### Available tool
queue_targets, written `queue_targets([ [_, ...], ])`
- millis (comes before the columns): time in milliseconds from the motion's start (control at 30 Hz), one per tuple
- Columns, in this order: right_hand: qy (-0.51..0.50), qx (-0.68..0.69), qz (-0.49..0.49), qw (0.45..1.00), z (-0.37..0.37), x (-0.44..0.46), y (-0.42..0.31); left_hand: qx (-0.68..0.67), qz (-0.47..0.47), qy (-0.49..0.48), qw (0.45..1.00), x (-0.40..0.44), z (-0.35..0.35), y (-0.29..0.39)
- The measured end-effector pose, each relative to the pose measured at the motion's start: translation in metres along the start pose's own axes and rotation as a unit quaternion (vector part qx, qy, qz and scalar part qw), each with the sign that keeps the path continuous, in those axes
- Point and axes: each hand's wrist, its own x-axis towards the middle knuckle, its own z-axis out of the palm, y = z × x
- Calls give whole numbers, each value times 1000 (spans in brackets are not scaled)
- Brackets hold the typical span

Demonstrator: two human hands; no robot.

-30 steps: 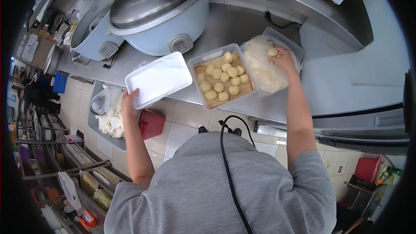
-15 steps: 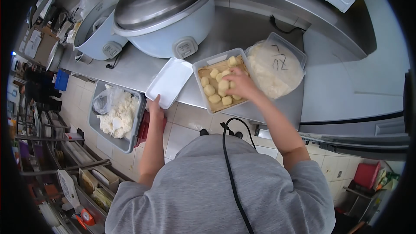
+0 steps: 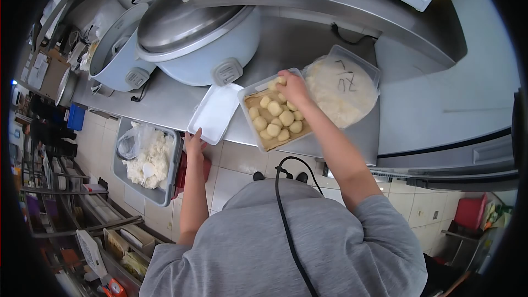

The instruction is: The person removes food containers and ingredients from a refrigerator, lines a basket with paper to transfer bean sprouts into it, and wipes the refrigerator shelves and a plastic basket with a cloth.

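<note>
A shallow white plastic tray (image 3: 215,114) lies on the steel counter, its near end by the counter's edge. My left hand (image 3: 194,144) grips the tray's near left corner. To the right stands a clear plastic container (image 3: 263,147) lined with brown paper. Several pale yellow dough balls (image 3: 275,108) are clustered in it. Over the container's far end is my right hand (image 3: 293,87), its fingers closed on a dough ball (image 3: 281,80) and partly hiding it.
Right of the container sits a marked clear tub (image 3: 349,91) of pale contents. A large lidded cooker (image 3: 203,44) and another cooker (image 3: 124,49) stand behind. Below the counter at left is a grey bin (image 3: 165,195) of white rice-like food. A metal shelf (image 3: 330,0) overhangs the back.
My right hand has moved to the container's far end, and the dough balls now sit bunched nearer its middle and front. My left hand stays at the white tray's near corner.
</note>
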Motion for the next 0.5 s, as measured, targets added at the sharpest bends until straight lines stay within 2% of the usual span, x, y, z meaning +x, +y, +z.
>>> queue_targets([
  [100,7,56,4,998,-9,-12,-9,8,2,-8,1000,-2,-1,-1],
  [167,69,-7,-49,996,-35,-27,-15,32,1,64,997,-5,2,2],
  [200,93,36,-26,995,-40,-26,2,32,2,62,998,5,-4,-5],
  [233,116,79,-2,990,-49,-26,24,36,81,72,993,20,-15,-18],
  [267,177,19,16,984,-64,-33,47,39,160,81,983,30,-21,-25],
  [300,236,-40,33,970,-82,-43,71,38,160,80,983,21,-16,-19],
  [333,302,-96,52,947,-99,-58,91,144,280,158,936,1,-9,-2],
  [367,309,-122,146,932,-117,-74,101,245,392,229,857,-19,0,12],
  [400,313,-147,239,907,-133,-87,109,246,391,228,857,-32,7,23],
  [467,318,-146,285,892,-135,-98,159,276,459,149,831,-50,23,37],
  [500,316,-145,284,894,-136,-100,174,249,456,119,846,-55,34,36],
])
